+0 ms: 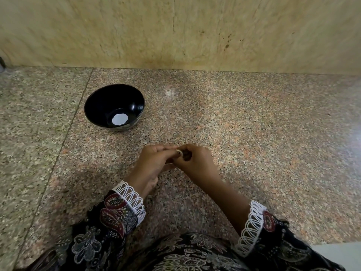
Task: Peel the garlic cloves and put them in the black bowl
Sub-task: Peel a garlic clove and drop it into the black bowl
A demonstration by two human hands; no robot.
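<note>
Surface: a speckled granite worktop [254, 124] runs up to a beige stone wall [175, 30] along its far edge. A grout seam crosses the worktop on the left side.

Black bowl [114, 107]: stands upright on the worktop toward the far left, well apart from both hands. Its interior holds a single round white patch [119, 119] at the bottom; no clove is discernible inside.

Left hand [154, 163]: raised over the middle of the worktop, fingers curled inward and meeting the right hand. Grip is closed on a small pale item.

Right hand [195, 161]: pressed against the left hand, fingertips pinched together on the same item.

Garlic clove [179, 152]: only a small pale sliver shows between the fingertips of the two hands, near the middle of the worktop. Whether its skin is on or off cannot be told; the item is mostly hidden by the fingers.

Clothing: both forearms wear dark patterned sleeves [117, 212] with white lace cuffs. The same fabric covers the lap at the near edge.

Loose cloves or peelings on the worktop: none can be made out.
</note>
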